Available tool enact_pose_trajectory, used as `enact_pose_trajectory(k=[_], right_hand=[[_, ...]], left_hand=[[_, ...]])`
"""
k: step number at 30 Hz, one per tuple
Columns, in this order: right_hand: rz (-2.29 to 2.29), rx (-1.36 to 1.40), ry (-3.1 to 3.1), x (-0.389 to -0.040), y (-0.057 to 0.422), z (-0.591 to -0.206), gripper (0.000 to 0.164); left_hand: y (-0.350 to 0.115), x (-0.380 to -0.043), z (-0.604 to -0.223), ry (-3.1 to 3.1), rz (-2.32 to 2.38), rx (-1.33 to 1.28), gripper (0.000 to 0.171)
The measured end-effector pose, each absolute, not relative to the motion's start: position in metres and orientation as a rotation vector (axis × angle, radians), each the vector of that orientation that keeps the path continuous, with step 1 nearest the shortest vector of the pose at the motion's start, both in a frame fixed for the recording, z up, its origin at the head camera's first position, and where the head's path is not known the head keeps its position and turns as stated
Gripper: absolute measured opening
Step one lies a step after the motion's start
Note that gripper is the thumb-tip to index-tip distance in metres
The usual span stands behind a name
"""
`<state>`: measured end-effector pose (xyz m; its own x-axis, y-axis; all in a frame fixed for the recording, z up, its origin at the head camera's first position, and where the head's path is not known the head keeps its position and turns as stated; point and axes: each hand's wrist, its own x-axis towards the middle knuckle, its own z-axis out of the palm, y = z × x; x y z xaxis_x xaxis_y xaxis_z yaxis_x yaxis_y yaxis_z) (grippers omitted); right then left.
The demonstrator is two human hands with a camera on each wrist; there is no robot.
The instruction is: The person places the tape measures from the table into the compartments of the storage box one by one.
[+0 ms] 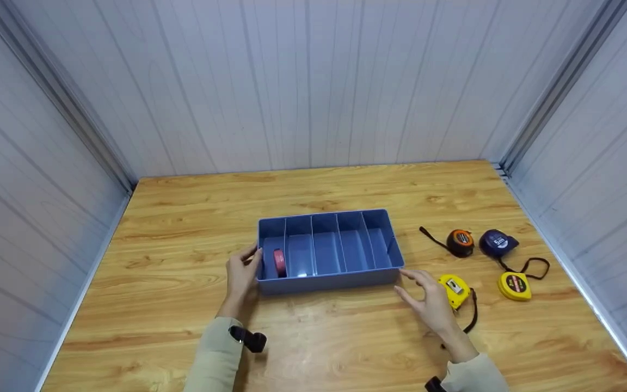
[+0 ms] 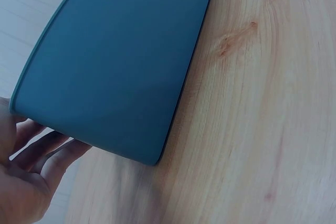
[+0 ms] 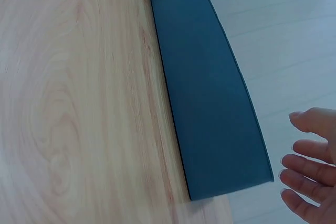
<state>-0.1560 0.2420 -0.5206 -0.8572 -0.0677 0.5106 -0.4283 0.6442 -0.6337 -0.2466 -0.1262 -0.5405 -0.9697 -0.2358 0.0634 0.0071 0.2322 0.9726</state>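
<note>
Wood-grain tabletop (image 1: 155,283) | left hand (image 1: 240,276) touches divided blue tray (image 1: 330,282), fingers slightly bent | right hand (image 1: 433,305), fingers spread, near its right corner

On the navy tape (image 1: 498,243), "5m" stands in white; the smaller print under it cannot be read. The orange tape (image 1: 460,243), the yellow tape with a dark label (image 1: 515,286) and the yellow tape with a pale label (image 1: 454,292) bear print too small to make out.
</note>
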Motion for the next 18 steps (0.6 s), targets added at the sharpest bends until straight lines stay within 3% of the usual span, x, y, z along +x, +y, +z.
enact_pose_trajectory(k=[18], right_hand=[[1.15,0.1,-2.495,-0.158,0.284,-0.528,0.041]], left_hand=[[-0.127,-0.246,-0.541,-2.311,-1.829,0.194,0.031]])
